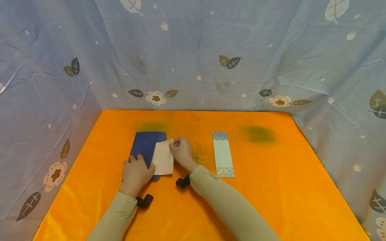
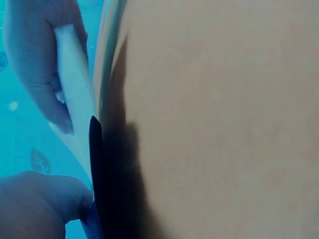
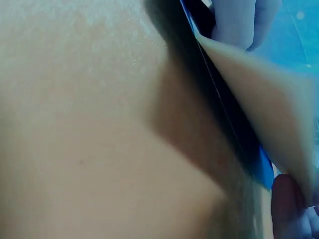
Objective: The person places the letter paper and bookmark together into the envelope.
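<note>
Your right hand [image 1: 182,152] pinches the pale sheet [image 1: 164,159] near its upper right corner; sheet's tilted, overlapping the right side of the blue folder [image 1: 145,142]. Your left hand [image 1: 137,172], fingers spread, rests on the blue folder, on the orange table [image 1: 265,187].

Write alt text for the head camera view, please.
A person's right hand pinches the edge of a pale paper overlapping a blue folder, while the left hand rests on the folder. To the right, a pale strip with patterned ends lies on an orange table.
</note>
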`<move>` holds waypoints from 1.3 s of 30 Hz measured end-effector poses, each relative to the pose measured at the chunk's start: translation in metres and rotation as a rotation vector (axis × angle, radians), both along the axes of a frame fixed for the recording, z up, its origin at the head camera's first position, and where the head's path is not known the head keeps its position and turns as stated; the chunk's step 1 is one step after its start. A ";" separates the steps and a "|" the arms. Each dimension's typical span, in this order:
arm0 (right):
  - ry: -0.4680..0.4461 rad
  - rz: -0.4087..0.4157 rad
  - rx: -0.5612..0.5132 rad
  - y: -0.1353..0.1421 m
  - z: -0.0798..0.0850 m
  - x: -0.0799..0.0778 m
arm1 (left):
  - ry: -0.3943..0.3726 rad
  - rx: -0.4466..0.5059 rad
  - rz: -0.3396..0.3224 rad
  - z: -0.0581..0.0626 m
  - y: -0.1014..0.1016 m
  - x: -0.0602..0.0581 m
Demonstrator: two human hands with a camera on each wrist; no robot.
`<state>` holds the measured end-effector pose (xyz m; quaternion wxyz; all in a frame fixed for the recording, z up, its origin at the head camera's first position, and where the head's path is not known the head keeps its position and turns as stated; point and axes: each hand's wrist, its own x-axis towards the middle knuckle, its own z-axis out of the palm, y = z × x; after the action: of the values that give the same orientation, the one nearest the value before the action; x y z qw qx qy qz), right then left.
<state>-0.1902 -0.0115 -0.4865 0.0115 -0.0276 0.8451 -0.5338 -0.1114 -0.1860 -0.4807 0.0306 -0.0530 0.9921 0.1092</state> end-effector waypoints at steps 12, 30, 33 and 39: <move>-0.298 0.173 -0.122 0.020 0.008 0.017 | -0.006 0.020 0.010 0.002 -0.001 0.000; -0.227 0.086 -0.128 0.012 0.011 0.017 | -0.019 0.103 0.016 0.009 0.010 0.002; -0.217 0.083 -0.109 0.008 0.009 0.016 | -0.022 0.098 0.011 0.009 0.010 0.002; -0.192 0.082 -0.022 0.004 0.010 0.015 | -0.003 0.088 0.002 0.007 0.010 0.001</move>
<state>-0.1747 -0.0076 -0.4762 0.1139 -0.0110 0.8324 -0.5423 -0.1100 -0.1759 -0.4739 0.0340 -0.0526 0.9863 0.1529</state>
